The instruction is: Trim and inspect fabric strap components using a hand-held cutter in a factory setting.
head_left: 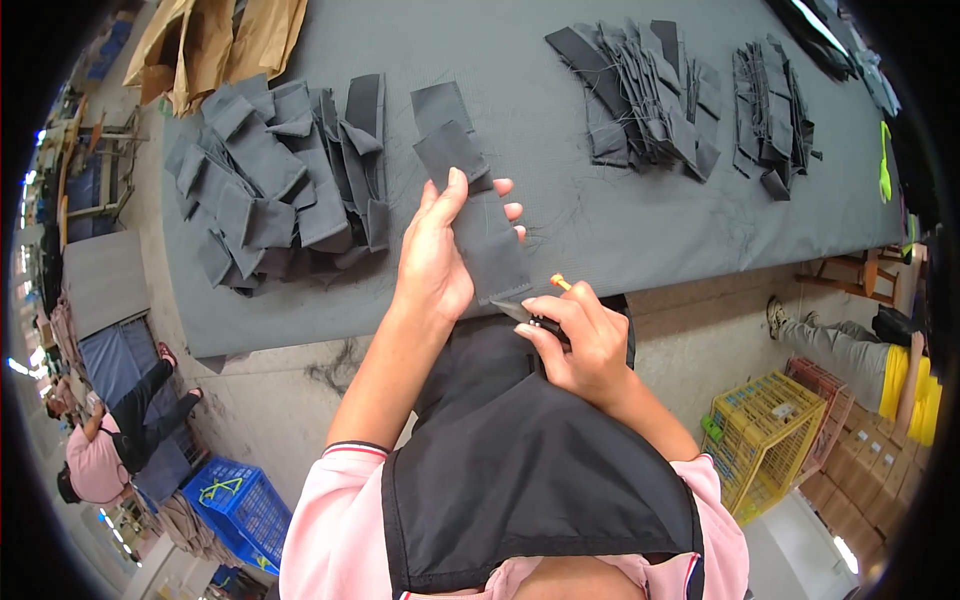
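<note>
My left hand (432, 255) is closed on a dark grey fabric strip (492, 258), its thumb on top and fingertips showing at the far side. One end of the strip, with a stitched edge, hangs toward me at the table's near edge. Pinched in my right hand (590, 345) are small thread snips (512, 310) with a black handle and pointed metal blades. The blade tips are at the strip's stitched lower edge; whether they touch it I cannot tell. A yellow-orange piece (561, 283) sticks up between my right fingers. Beyond my left fingertips lies a square grey fabric piece (440, 104).
The table (330, 325) is covered in grey cloth. A heap of folded fabric pieces (250, 190) lies left, with two fabric stacks (640, 100) right and paper bags (215, 45) far left. Crates (765, 430) stand on the floor. Other people (100, 460) are at both sides.
</note>
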`<state>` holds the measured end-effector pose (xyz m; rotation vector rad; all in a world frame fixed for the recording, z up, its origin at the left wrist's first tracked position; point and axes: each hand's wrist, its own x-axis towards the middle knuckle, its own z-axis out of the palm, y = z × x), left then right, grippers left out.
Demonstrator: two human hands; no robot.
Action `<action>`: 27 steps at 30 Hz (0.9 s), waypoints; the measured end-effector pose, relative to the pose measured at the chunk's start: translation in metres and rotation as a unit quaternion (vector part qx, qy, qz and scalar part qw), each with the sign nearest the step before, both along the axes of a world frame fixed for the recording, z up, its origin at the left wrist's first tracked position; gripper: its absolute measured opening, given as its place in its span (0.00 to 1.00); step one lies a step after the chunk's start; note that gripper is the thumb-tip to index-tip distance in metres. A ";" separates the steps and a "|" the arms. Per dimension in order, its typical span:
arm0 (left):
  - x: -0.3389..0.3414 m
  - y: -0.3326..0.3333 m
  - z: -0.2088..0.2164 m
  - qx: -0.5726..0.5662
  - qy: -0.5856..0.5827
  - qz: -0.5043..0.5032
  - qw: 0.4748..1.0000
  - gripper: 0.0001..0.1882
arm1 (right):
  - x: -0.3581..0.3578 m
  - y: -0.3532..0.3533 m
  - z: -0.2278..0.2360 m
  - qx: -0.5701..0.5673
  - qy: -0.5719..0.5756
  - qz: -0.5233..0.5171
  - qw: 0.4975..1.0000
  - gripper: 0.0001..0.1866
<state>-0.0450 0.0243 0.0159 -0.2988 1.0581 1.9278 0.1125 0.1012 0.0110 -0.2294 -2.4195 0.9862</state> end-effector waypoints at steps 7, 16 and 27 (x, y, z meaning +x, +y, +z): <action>0.010 0.001 0.005 0.067 0.022 -0.057 0.996 0.16 | -0.009 0.017 0.019 -0.260 -0.067 -0.043 0.962 0.24; 0.000 0.011 0.005 0.012 0.062 -0.041 0.997 0.12 | -0.002 0.007 0.006 -0.030 0.017 0.057 0.998 0.16; 0.014 0.034 -0.002 -0.087 0.186 -0.021 0.978 0.14 | 0.004 0.004 -0.025 0.017 0.000 0.083 0.996 0.10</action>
